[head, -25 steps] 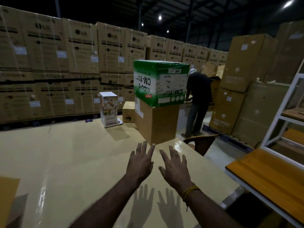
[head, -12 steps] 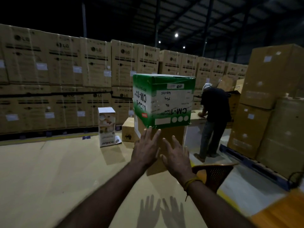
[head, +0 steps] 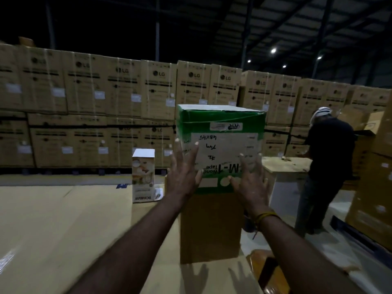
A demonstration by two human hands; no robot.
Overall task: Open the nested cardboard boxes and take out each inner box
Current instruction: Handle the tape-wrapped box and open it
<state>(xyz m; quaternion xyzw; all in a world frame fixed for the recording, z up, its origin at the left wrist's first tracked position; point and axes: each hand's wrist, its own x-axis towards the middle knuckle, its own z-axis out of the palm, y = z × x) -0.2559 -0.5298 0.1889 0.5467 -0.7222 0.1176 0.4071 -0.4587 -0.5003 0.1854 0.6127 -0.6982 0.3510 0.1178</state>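
Both hands are raised with fingers straight and spread, holding nothing: the left hand (head: 184,172) at the near left corner of the green-and-white taped cardboard box (head: 220,132), the right hand (head: 251,183) in front of that box's printed near face, towards its right side. Whether either palm already touches the carton cannot be told from the head view (the hands overlap the box, but blur hides any contact).

That green box sits squarely on top of a plain brown cardboard box (head: 211,228), which stands upright on the large tan cardboard sheet (head: 63,230) covering the work surface. So the task's thing lies straight ahead of the hands and slightly above them, its print upside down, its closed top out of sight. Neither hand looks clearly nearer; the left one reaches higher up the face.

My judgement is that the coming move is a two-handed hold on the green box's opposite sides.

Further out, a small white printed carton (head: 143,177) stands to the left, and a person in dark clothes (head: 326,166) bends over a table on the right.
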